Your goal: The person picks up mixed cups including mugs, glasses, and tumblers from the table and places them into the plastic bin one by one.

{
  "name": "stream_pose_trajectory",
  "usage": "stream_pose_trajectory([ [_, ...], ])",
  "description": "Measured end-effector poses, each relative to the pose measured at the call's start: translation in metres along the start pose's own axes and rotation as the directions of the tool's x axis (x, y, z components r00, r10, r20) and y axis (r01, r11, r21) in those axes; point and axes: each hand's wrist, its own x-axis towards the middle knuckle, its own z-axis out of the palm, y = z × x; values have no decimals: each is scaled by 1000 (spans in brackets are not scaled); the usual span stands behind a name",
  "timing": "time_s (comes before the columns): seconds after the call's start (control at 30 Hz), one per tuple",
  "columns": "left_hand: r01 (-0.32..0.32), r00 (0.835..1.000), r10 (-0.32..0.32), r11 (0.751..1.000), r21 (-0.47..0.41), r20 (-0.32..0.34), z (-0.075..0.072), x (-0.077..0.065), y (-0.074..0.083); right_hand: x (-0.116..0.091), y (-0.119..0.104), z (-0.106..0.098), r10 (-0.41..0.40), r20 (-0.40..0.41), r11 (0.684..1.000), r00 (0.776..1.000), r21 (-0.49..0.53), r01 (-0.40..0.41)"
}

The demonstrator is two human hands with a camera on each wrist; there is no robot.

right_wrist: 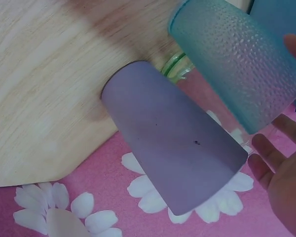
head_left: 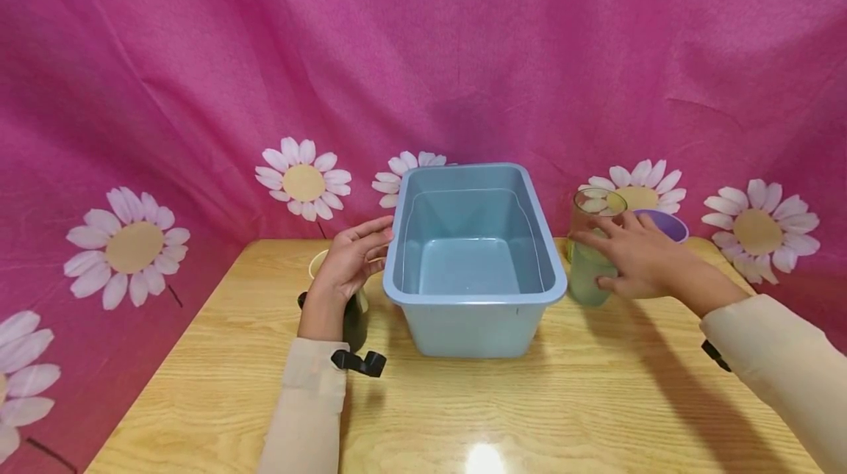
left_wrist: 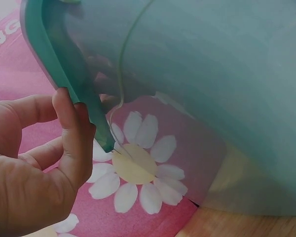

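A blue-grey plastic tub (head_left: 473, 331) stands in the middle of the wooden table, nothing visible inside it. At its left rim is my left hand (head_left: 351, 257), fingertips touching the edge from outside; the left wrist view shows the bent fingers against the teal-looking rim (left_wrist: 64, 74). My right hand (head_left: 635, 257) reaches to a translucent greenish tumbler (head_left: 589, 279) just right of the tub, fingers spread beside its upper part. Up close the tumbler (right_wrist: 241, 59) has a bumpy surface, with fingertips near its rim. A purple cup (head_left: 668, 225) stands behind the right hand.
Behind the left wrist stand a cream-rimmed cup (head_left: 318, 262) and a dark rounded thing (head_left: 355, 323), both partly hidden. A clear green-edged glass (right_wrist: 176, 66) shows behind the tumbler. A pink daisy-print cloth (head_left: 456, 55) hangs at the back and sides of the table (head_left: 410, 415).
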Motion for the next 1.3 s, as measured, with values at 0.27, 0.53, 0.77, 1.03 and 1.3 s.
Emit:
stream_pose_trajectory([
  [0.27,-14,1000,14,1000,-18,7,1,1,0,5,-1,1,20,41,1000,999,-2,-20],
  [0.53,-8,1000,8,1000,-21,11,1,1,0,7,-1,2,19,21,999,1000,28,-19],
  [0.77,-3,1000,3,1000,-11,3,0,2,0,10,0,3,-14,-13,998,1000,60,15],
  [1.03,-10,1000,10,1000,-21,13,2,1,0,10,1,-1,-32,-9,995,999,99,33],
  [1.3,-7,1000,7,1000,-24,12,2,1,0,15,2,-19,-72,-36,994,997,78,75],
])
